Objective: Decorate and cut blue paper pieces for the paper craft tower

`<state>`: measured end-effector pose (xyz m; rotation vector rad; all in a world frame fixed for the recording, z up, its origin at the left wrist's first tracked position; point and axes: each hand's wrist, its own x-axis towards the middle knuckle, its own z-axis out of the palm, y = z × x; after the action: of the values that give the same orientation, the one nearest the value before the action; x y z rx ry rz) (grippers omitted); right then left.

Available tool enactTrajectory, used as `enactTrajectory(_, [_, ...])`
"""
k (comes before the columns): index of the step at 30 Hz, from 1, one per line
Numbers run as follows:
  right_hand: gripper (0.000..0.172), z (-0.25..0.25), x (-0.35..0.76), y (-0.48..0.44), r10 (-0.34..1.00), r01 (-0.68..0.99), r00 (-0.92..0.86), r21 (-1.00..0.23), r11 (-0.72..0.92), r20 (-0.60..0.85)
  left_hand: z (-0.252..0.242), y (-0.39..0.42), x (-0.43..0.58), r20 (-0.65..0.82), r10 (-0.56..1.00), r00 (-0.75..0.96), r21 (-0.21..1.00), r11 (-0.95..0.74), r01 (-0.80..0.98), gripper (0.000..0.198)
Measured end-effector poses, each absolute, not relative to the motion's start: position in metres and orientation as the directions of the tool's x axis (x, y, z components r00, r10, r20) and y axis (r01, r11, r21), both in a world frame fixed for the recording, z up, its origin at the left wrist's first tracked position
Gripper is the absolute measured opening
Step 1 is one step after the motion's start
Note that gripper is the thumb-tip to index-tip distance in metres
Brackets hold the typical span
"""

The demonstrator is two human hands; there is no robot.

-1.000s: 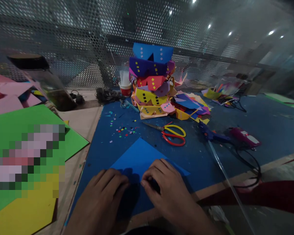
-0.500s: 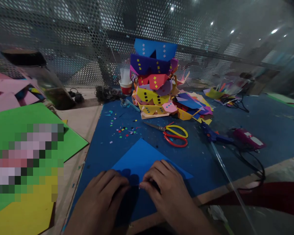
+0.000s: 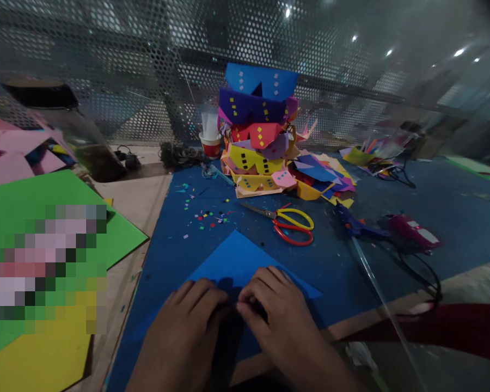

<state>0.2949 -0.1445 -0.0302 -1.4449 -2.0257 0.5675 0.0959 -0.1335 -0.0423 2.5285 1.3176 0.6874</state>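
Observation:
A sheet of blue paper (image 3: 236, 256) lies on the blue tabletop in front of me, one corner pointing away. My left hand (image 3: 190, 321) rests on its left near part with curled fingers, thumb and forefinger closed at the near edge. Close beside it, my right hand (image 3: 275, 310) is closed in a pinch on the same edge, fingertips almost meeting the left ones. The paper's near edge is partly hidden under both hands. Beyond the paper lie scissors (image 3: 292, 223) with one yellow and one red handle, blades pointing left.
A stack of decorated paper masks (image 3: 255, 152) stands at the back, beside paper scraps (image 3: 324, 171) and a paper cup (image 3: 210, 146). Right are a blue glue gun (image 3: 357, 226) with a clear glue stick and a magenta object (image 3: 414, 231). Left are green paper (image 3: 122, 237) and a jar (image 3: 90, 147).
My left hand has slid right along the paper's edge, closer to my right hand. The right hand has barely moved, and the paper stays in place.

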Motion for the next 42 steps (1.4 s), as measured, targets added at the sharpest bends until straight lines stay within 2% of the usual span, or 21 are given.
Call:
enactTrajectory(5, [0.012, -0.025, 0.313, -0.146, 0.931, 0.656, -0.3, -0.663, 0.36, 0.208, -0.043, -0.133, 0.096, 0.299, 0.83, 0.472, 0.421, -0.558, 0.715, 0.026])
enactTrajectory(12, [0.004, -0.028, 0.322, -0.148, 0.914, 0.656, -0.323, -0.638, 0.404, 0.247, -0.04, -0.133, 0.104, 0.278, 0.837, 0.472, 0.474, -0.546, 0.691, 0.025])
enactTrajectory(16, [0.005, -0.029, 0.321, -0.147, 0.914, 0.683, -0.33, -0.608, 0.404, 0.237, -0.042, -0.132, 0.114, 0.298, 0.826, 0.479, 0.469, -0.564, 0.68, 0.027])
enactTrajectory(23, [0.006, -0.026, 0.334, -0.149, 0.921, 0.645, -0.317, -0.66, 0.386, 0.229, -0.046, -0.131, 0.116, 0.307, 0.825, 0.474, 0.453, -0.565, 0.69, 0.027])
enactTrajectory(29, [0.005, -0.027, 0.333, -0.15, 0.915, 0.642, -0.314, -0.654, 0.4, 0.252, -0.046, -0.131, 0.12, 0.274, 0.849, 0.452, 0.502, -0.527, 0.686, 0.024])
enactTrajectory(35, [0.007, -0.024, 0.344, -0.152, 0.923, 0.643, -0.311, -0.666, 0.379, 0.225, -0.051, -0.13, 0.118, 0.221, 0.838, 0.499, 0.453, -0.541, 0.708, 0.026])
enactTrajectory(42, [0.007, -0.025, 0.354, -0.154, 0.92, 0.654, -0.301, -0.647, 0.392, 0.253, -0.054, -0.13, 0.116, 0.189, 0.858, 0.478, 0.491, -0.504, 0.71, 0.022])
